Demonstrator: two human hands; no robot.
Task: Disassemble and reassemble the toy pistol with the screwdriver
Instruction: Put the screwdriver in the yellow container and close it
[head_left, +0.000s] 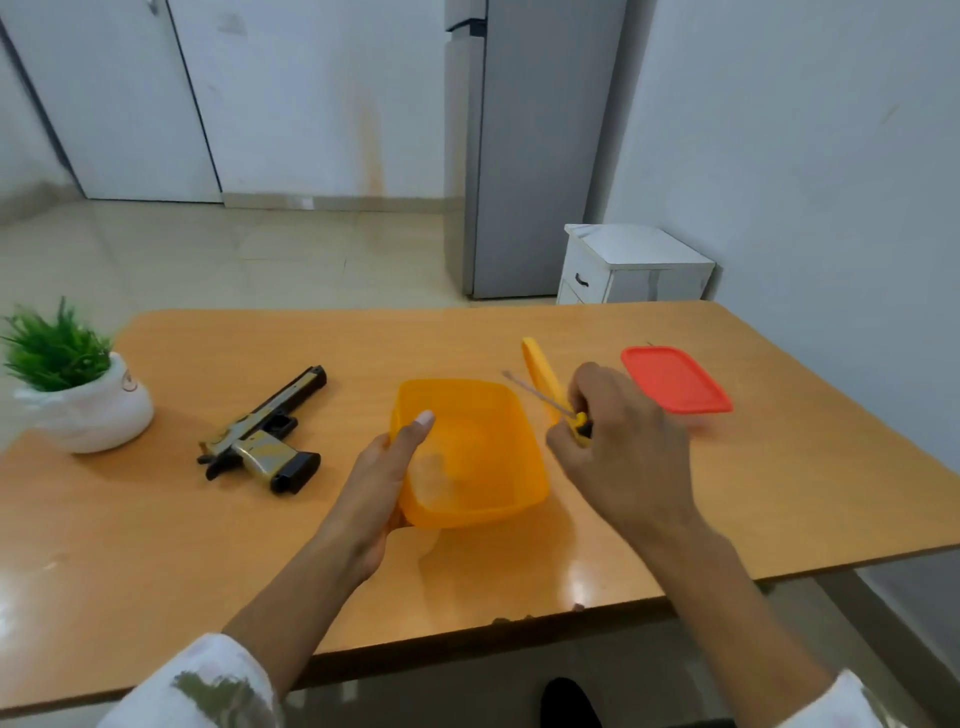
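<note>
Now the left hand (384, 483) is gripping the tub (467, 387); the right hand (623, 457) is clasping the screwdriver (540, 397); its shaft risks snagging the rim.

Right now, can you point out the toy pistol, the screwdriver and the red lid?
toy pistol (258, 448), head view, on its gold grip
screwdriver (581, 422), head view, on its yellow handle
red lid (675, 379), head view, on its flat top
</note>
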